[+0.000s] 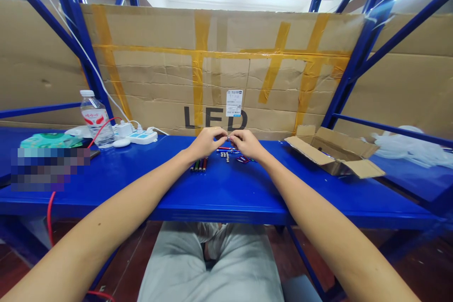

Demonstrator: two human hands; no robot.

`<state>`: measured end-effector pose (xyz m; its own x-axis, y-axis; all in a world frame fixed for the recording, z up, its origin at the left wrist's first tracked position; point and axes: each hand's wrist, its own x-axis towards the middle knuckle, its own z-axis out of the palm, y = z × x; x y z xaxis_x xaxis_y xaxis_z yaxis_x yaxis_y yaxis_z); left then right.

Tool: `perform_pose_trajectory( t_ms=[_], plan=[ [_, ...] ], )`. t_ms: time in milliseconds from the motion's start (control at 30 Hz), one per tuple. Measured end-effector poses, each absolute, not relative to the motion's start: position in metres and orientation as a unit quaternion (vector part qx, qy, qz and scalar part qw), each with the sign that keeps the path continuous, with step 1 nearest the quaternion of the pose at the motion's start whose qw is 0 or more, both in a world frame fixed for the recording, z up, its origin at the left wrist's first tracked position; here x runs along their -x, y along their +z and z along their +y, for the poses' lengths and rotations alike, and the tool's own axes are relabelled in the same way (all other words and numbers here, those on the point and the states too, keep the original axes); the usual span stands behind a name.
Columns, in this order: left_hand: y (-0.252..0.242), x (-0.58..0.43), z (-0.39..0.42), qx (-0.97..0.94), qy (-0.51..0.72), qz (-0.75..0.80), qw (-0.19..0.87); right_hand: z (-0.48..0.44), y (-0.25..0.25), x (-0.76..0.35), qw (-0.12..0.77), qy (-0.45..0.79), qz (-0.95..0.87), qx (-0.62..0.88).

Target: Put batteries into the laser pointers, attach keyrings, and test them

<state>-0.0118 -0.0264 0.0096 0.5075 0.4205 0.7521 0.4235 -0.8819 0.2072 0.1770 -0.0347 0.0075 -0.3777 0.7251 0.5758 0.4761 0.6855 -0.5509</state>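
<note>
Both hands meet above the middle of the blue shelf surface (226,188). My left hand (207,142) and my right hand (247,144) are each closed in a pinch, together holding a tiny metallic part (228,138) between their fingertips. Below the left hand lies a short row of coloured pen-like sticks (198,165). Small metal pieces (225,155) and red and blue bits (242,159) are scattered under the right hand.
An open cardboard box (332,153) sits at the right. At the left stand a water bottle (95,120), a white power strip (141,137) with a red cable, and a green packet (51,140). A taped cardboard wall (226,71) backs the shelf.
</note>
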Motion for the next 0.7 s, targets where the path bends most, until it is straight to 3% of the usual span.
perform_pose_trajectory(
  t_ms=[167,400,700],
  plan=[
    [0.008,0.011,-0.026,0.877,-0.414,-0.241,0.034,-0.034,0.009,-0.177,0.399,0.150,-0.818,0.385],
    [0.005,0.009,-0.025,0.877,-0.413,-0.244,0.026,-0.032,0.011,-0.181,0.387,0.249,-0.804,0.376],
    [0.000,0.003,-0.028,0.879,-0.367,-0.287,0.103,-0.027,0.004,-0.166,0.510,0.439,-0.623,0.398]
  ],
)
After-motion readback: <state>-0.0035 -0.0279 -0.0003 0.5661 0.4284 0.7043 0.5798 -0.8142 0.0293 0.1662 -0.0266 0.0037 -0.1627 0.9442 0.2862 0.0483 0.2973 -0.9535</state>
